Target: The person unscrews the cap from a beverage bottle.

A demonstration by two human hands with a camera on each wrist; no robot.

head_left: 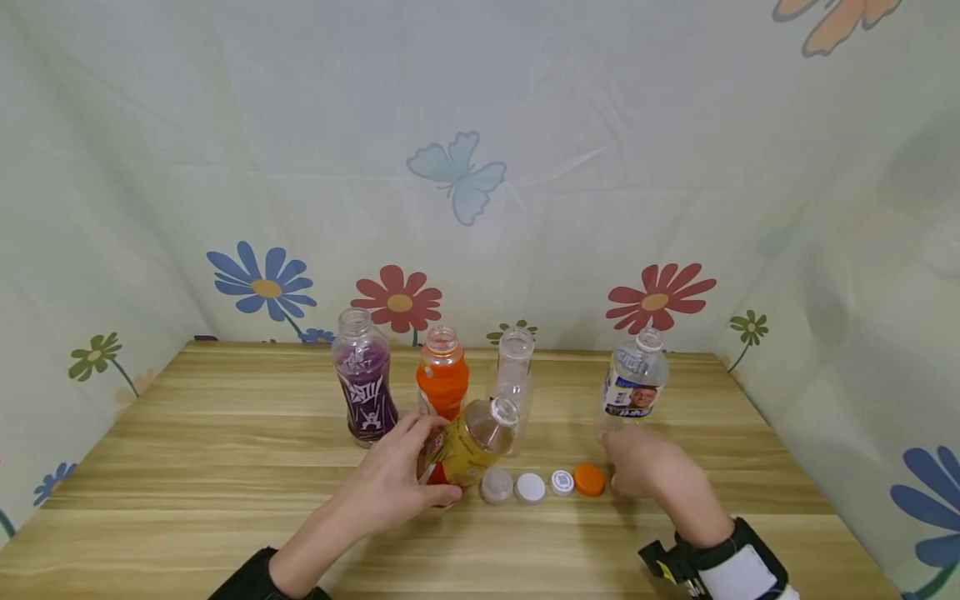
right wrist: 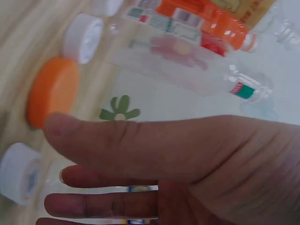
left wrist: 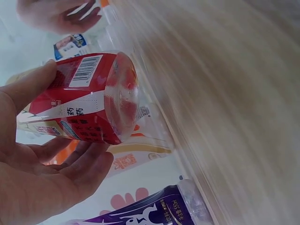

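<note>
My left hand (head_left: 393,475) grips an uncapped clear bottle (head_left: 471,446) with a yellow and red label, fingers and thumb round its sides. The bottle leans to the right, and its red lower part and clear base show in the left wrist view. My right hand (head_left: 656,471) is low over the table, just right of an orange cap (head_left: 588,480). In the right wrist view its fingers (right wrist: 103,205) stretch out, and the thumb tip overlaps the orange cap; contact is unclear. Near those fingertips lies a white cap (right wrist: 19,173), which the hand hides in the head view.
Left of the orange cap are a printed white cap (head_left: 562,482), a plain white cap (head_left: 531,488) and a translucent cap (head_left: 497,485). Behind stand uncapped bottles: purple (head_left: 365,392), orange (head_left: 442,375), clear (head_left: 516,367), and blue-labelled (head_left: 636,379). A flowered curtain (head_left: 562,233) surrounds the wooden table (head_left: 247,467).
</note>
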